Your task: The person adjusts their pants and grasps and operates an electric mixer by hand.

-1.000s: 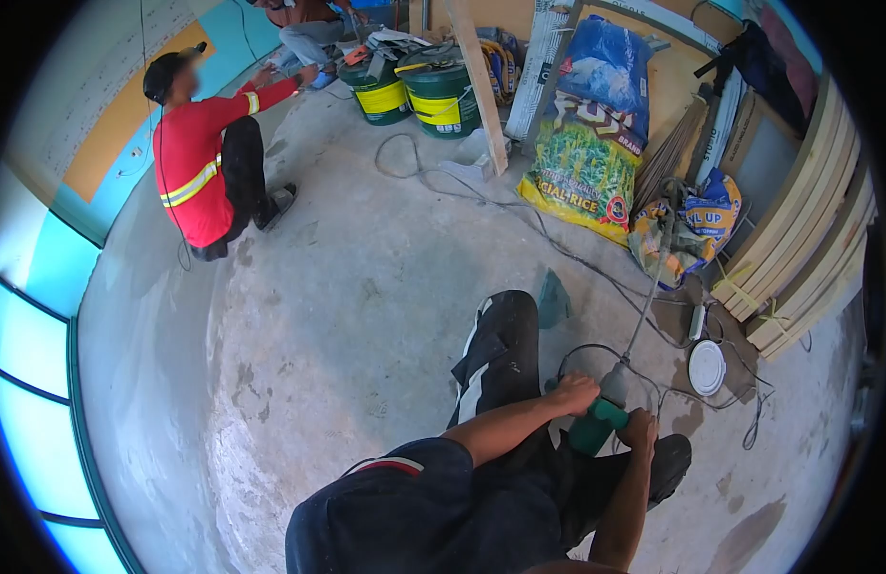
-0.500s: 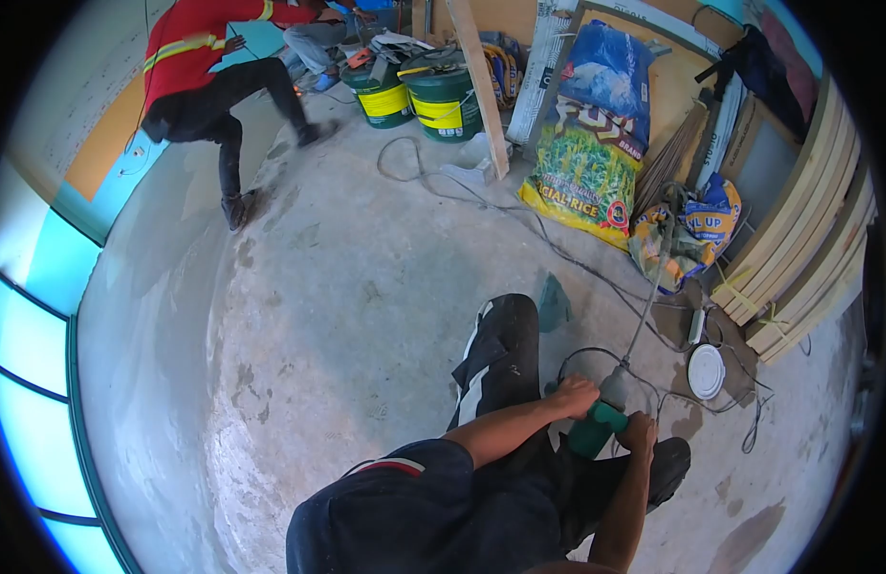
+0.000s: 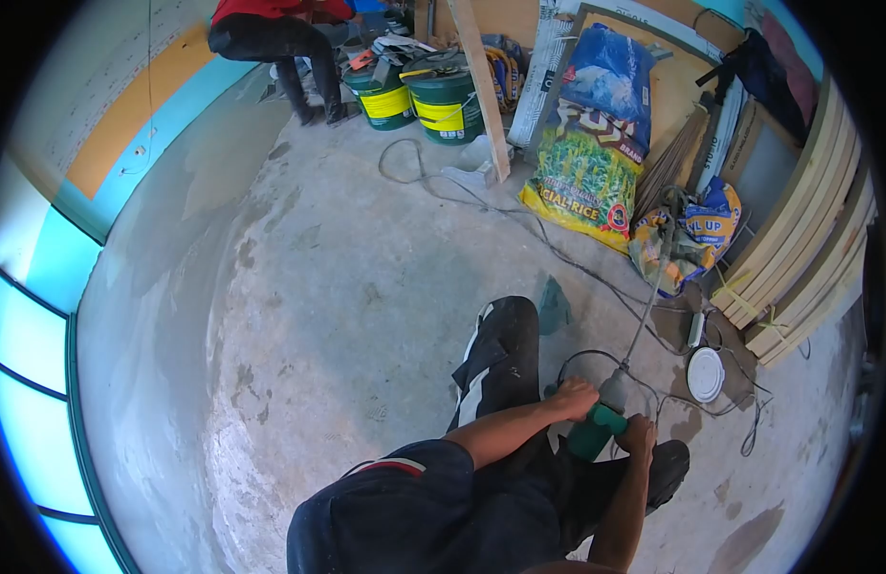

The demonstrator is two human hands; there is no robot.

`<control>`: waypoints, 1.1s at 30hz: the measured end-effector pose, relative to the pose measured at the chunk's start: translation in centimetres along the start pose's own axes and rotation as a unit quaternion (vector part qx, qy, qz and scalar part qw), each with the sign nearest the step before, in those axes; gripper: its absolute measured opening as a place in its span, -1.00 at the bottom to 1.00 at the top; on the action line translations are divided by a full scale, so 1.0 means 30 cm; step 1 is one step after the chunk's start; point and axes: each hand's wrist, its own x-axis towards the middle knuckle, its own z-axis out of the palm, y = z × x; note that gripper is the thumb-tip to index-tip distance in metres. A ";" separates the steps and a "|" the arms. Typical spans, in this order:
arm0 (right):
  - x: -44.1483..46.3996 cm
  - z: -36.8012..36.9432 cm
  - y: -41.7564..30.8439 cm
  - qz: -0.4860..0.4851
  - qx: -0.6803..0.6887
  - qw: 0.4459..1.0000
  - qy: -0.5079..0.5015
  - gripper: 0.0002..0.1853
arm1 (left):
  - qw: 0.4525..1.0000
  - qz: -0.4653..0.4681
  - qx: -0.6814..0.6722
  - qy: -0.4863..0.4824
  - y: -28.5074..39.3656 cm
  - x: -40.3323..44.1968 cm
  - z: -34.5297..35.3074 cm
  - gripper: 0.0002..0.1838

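Note:
Between my knees is a green power drill (image 3: 596,432) with a grey front end and a long thin shaft (image 3: 645,320) pointing away from me. Its far end reaches a crumpled blue and yellow bag (image 3: 713,222), where its tip is hard to make out. My left hand (image 3: 574,398) is closed on the drill's left side, by a dark grip. On the right side, my right hand (image 3: 639,436) is wrapped round the drill, its fingers partly hidden. A black cable (image 3: 584,354) loops on the floor beside the drill.
Several long boards (image 3: 797,220) stand at the right, near a round white lid (image 3: 705,374) and a power strip (image 3: 696,328). Ahead are a rice sack (image 3: 586,172), green buckets (image 3: 445,105) and a leaning plank (image 3: 479,86). A co-worker in red (image 3: 290,43) bends at the back left.
The co-worker in red has stepped right and stooped beside the buckets. My hands and the drill have stayed in nearly the same place.

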 end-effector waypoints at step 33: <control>-0.006 -0.008 -0.010 0.005 -0.001 1.000 0.007 -0.74 | 1.000 -0.001 0.004 -0.023 -0.006 0.013 0.013 -0.70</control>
